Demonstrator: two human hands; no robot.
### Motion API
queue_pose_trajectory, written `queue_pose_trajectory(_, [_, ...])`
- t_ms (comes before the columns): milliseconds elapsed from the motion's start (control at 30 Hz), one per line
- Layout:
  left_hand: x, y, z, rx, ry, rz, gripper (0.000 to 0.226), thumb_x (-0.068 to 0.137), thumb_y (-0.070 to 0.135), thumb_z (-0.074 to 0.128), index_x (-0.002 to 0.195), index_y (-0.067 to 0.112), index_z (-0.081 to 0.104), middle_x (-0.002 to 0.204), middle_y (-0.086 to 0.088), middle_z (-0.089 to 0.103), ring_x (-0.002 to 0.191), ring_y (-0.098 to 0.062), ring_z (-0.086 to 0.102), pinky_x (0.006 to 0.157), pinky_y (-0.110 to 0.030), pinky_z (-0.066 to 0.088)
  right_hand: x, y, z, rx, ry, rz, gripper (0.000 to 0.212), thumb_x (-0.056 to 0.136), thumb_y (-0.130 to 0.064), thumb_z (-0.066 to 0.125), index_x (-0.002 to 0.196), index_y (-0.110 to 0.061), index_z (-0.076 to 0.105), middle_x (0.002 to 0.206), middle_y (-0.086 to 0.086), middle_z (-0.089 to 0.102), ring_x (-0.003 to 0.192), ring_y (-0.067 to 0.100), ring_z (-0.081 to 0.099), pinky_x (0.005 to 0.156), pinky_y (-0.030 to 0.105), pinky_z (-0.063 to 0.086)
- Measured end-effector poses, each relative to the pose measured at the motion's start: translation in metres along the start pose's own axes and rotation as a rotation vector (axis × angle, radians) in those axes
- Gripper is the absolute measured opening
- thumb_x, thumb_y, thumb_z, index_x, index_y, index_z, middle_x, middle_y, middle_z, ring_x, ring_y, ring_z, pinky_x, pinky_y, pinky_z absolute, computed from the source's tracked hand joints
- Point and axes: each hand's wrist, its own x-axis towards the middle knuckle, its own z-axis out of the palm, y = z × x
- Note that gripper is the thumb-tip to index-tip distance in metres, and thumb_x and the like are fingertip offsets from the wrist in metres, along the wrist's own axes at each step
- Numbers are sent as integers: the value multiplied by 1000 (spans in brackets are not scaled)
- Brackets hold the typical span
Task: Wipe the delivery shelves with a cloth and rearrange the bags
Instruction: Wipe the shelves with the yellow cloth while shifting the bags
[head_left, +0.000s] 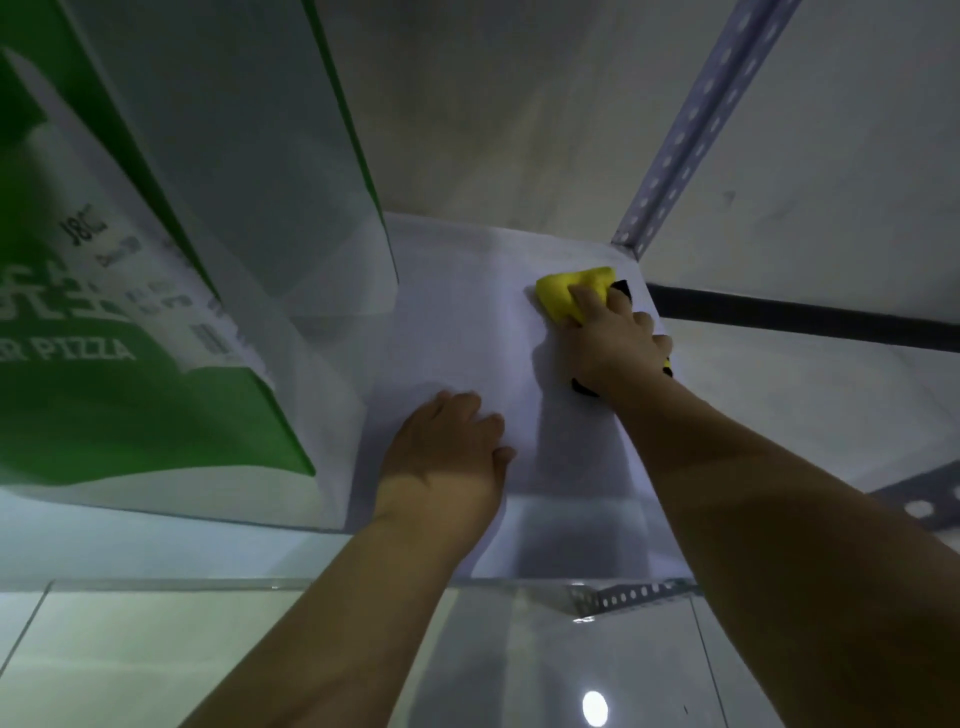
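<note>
A white shelf board (457, 322) fills the middle of the view. My right hand (608, 343) presses a yellow cloth with black parts (563, 293) against the shelf's far right corner, fingers bent over it. My left hand (447, 447) lies flat on the shelf nearer the front, palm down, holding nothing. A large green and white delivery bag (130, 312) with "PIZZA" printed on it stands on the left part of the shelf, close to my left hand but not touching it.
A perforated metal upright (696, 124) rises at the shelf's back right corner against a pale wall. A dark rail (800, 317) runs off to the right. A perforated bracket (618, 597) edges the shelf's front. Glossy floor tiles (156, 649) lie below.
</note>
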Motion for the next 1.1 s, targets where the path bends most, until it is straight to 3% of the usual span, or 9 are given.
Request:
queue_pose_trajectory(167, [3, 3, -1, 97, -61, 6, 37, 96, 35, 38, 123, 17, 54, 136, -7, 44, 125, -25, 40, 98, -32, 30, -62, -3, 3, 19, 15, -309, 48, 93, -50, 36, 139, -45, 27, 153, 1, 21, 127, 33, 31, 97, 49, 23])
queue_pose_trajectory(267, [-1, 8, -7, 113, -64, -3, 37, 95, 31, 42, 124, 12, 55, 134, -11, 47, 122, -26, 43, 95, -32, 36, -96, 10, 3, 26, 13, -406, 49, 92, -50, 39, 139, -48, 27, 153, -3, 22, 127, 29, 30, 97, 44, 22])
queue_pose_trajectory(500, [-21, 26, -33, 276, -197, -49, 29, 95, 28, 44, 108, 8, 59, 116, -15, 52, 105, -35, 53, 83, -39, 43, -144, 33, -3, 36, -28, -177, 46, 93, -46, 37, 137, -48, 24, 153, -4, 18, 128, 29, 28, 99, 45, 22])
queue_pose_trajectory(667, [-48, 41, -53, 259, -226, 2, 30, 94, 34, 45, 110, 13, 59, 115, -12, 55, 107, -32, 53, 83, -36, 43, -154, 36, -25, 4, -256, -166, 52, 93, -42, 43, 140, -43, 23, 156, -3, 10, 134, 32, 20, 104, 48, 22])
queue_pose_trajectory(767, [-68, 43, -70, 234, -225, -14, 31, 93, 39, 44, 111, 19, 59, 114, -7, 55, 107, -29, 53, 80, -31, 40, -161, 21, -47, 9, -197, -151, 40, 90, -35, 45, 130, -33, 40, 143, 4, 31, 129, 33, 28, 100, 50, 26])
queue_pose_trajectory(833, [-82, 41, -83, 234, -192, -13, 32, 92, 41, 43, 108, 20, 60, 109, -5, 56, 102, -28, 55, 77, -31, 40, -172, 8, -58, 86, -43, -287, 23, 88, -31, 42, 105, -28, 56, 113, 8, 50, 105, 31, 45, 89, 42, 39])
queue_pose_trajectory(900, [-97, 35, -97, 248, -157, -28, 33, 92, 42, 42, 108, 19, 60, 107, -5, 58, 99, -27, 56, 78, -32, 44, -187, -6, -65, 280, 13, -390, 25, 88, -29, 42, 91, -19, 64, 98, 11, 60, 95, 32, 55, 80, 34, 45])
queue_pose_trajectory(1000, [-116, 19, -118, 250, -115, -112, 31, 93, 40, 42, 110, 22, 59, 107, -3, 61, 98, -26, 57, 75, -32, 44, -209, -29, -70, 519, 22, -428, 27, 90, -24, 56, 114, -14, 63, 114, 6, 64, 106, 22, 57, 86, 28, 44])
queue_pose_trajectory(1100, [-132, -5, -137, 239, -34, -258, 28, 92, 40, 44, 103, 22, 62, 100, -3, 64, 92, -25, 59, 73, -32, 46, -220, -54, -69, 616, 24, -492, 27, 89, -25, 59, 114, -16, 62, 111, -1, 65, 101, 13, 57, 79, 15, 37])
